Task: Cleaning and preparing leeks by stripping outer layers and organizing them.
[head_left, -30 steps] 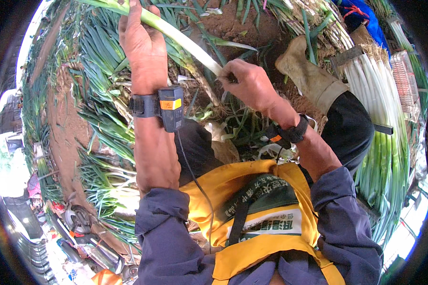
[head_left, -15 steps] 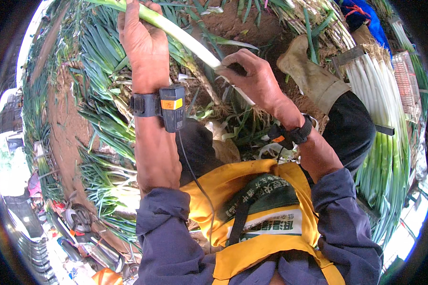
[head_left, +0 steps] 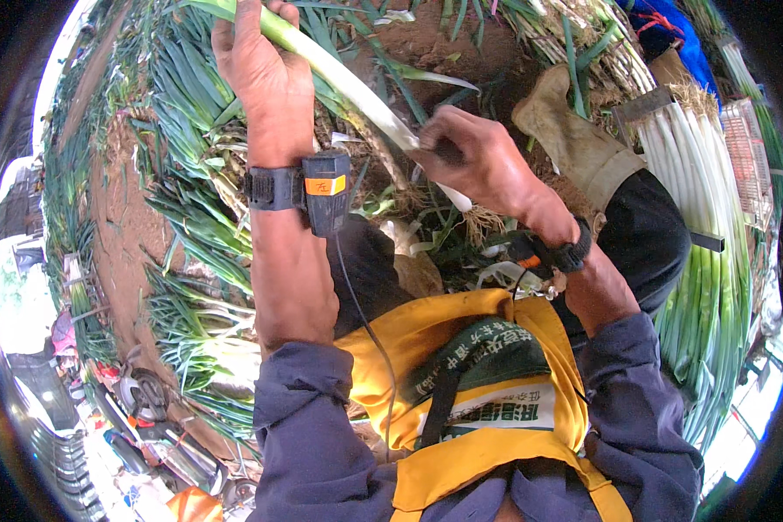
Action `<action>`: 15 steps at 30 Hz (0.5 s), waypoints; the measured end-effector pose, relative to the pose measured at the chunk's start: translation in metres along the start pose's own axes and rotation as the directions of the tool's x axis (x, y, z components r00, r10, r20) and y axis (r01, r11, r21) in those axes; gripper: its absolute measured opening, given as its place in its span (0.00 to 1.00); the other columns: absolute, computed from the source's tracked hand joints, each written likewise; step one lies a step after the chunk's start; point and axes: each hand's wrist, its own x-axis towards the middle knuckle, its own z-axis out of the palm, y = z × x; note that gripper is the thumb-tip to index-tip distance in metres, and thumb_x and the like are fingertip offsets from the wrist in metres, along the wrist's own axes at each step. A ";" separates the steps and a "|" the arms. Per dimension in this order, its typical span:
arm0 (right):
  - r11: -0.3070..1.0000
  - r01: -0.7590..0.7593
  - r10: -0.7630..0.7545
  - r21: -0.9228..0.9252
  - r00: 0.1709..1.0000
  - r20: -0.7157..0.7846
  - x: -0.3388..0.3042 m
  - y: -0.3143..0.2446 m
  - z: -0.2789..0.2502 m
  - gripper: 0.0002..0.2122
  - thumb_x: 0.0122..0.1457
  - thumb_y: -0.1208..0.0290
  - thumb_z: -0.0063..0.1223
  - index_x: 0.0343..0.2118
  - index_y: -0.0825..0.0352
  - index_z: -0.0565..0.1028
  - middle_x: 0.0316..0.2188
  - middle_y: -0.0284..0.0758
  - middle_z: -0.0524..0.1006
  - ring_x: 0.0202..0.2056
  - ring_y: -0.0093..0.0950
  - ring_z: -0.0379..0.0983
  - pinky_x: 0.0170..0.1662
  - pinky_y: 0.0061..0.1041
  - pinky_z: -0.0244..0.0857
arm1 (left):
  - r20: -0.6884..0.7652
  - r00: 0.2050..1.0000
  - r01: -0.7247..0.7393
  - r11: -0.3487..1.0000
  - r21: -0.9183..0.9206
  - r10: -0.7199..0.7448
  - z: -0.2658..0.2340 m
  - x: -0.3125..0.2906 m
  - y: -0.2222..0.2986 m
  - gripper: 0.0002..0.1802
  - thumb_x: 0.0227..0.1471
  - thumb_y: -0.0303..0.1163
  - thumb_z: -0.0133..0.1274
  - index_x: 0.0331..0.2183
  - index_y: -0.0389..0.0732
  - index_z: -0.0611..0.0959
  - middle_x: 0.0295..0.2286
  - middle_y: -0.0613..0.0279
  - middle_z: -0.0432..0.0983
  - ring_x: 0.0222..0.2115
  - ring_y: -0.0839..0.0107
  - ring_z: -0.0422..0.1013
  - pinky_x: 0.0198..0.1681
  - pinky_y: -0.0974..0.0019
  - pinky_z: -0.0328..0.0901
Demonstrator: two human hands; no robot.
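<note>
A long green onion (head_left: 350, 80) slants across the upper middle, its white root end pointing down to the right. My left hand (head_left: 265, 74) is closed round its greener upper part. At the lower white stem, the thumb and fingers of my right hand (head_left: 478, 161) are pinched together against it; they are slightly blurred. Below that hand, the stem's white tip shows with stringy roots (head_left: 485, 224). A black device is strapped to each wrist.
Loose green onions (head_left: 183, 96) lie in heaps on brown soil to the left. At the right, a bundle of white-stemmed onions (head_left: 700, 165) stands between dark metal bars. My booted foot (head_left: 574, 130) rests beside it. A pale crate (head_left: 746, 148) and blue cloth (head_left: 670, 35) are farther right.
My right hand has moved a little right and down along the onion's stem. The root end shows more plainly below it. My left hand has barely shifted and keeps its hold.
</note>
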 end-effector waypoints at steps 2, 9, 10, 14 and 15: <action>0.984 -0.093 0.100 0.154 0.994 -0.039 -0.010 0.003 -0.006 0.08 0.56 0.72 0.62 0.33 0.67 0.74 0.29 0.35 0.76 0.31 0.27 0.76 0.35 0.30 0.70 | -0.029 0.998 -0.049 0.997 0.054 0.051 0.000 0.003 0.000 0.11 0.57 0.27 0.59 0.37 0.37 0.74 0.28 0.60 0.70 0.30 0.68 0.70 0.33 0.66 0.70; 0.697 -0.347 0.454 0.628 0.891 -0.011 -0.024 0.001 -0.036 0.07 0.64 0.70 0.56 0.33 0.68 0.74 0.29 0.33 0.80 0.25 0.20 0.76 0.30 0.19 0.69 | 0.045 0.999 0.013 0.997 -0.078 -0.010 -0.014 0.009 0.008 0.12 0.58 0.27 0.57 0.39 0.37 0.71 0.30 0.59 0.67 0.30 0.69 0.66 0.32 0.66 0.67; 0.697 -0.371 0.486 0.614 0.874 -0.023 -0.030 0.006 -0.043 0.07 0.64 0.69 0.55 0.34 0.68 0.74 0.29 0.33 0.79 0.25 0.19 0.76 0.29 0.19 0.69 | 0.050 0.999 0.016 0.998 -0.069 -0.012 -0.018 0.011 0.011 0.12 0.58 0.28 0.57 0.39 0.37 0.70 0.31 0.58 0.66 0.30 0.69 0.65 0.31 0.66 0.67; 0.547 -0.236 0.648 0.803 0.726 -0.229 -0.070 0.047 -0.065 0.06 0.65 0.71 0.53 0.35 0.68 0.75 0.26 0.30 0.77 0.25 0.17 0.72 0.28 0.17 0.66 | 0.056 0.998 -0.002 0.996 -0.088 0.007 -0.017 0.012 0.014 0.12 0.59 0.29 0.57 0.39 0.37 0.70 0.31 0.57 0.66 0.30 0.69 0.65 0.31 0.66 0.66; 0.501 -0.157 0.685 0.851 0.673 -0.279 -0.085 0.066 -0.075 0.06 0.65 0.71 0.52 0.35 0.68 0.74 0.25 0.29 0.75 0.25 0.17 0.71 0.29 0.16 0.66 | 0.046 0.999 -0.014 0.997 -0.079 0.018 -0.015 0.012 0.012 0.12 0.59 0.29 0.57 0.40 0.37 0.70 0.31 0.58 0.66 0.30 0.69 0.65 0.31 0.66 0.66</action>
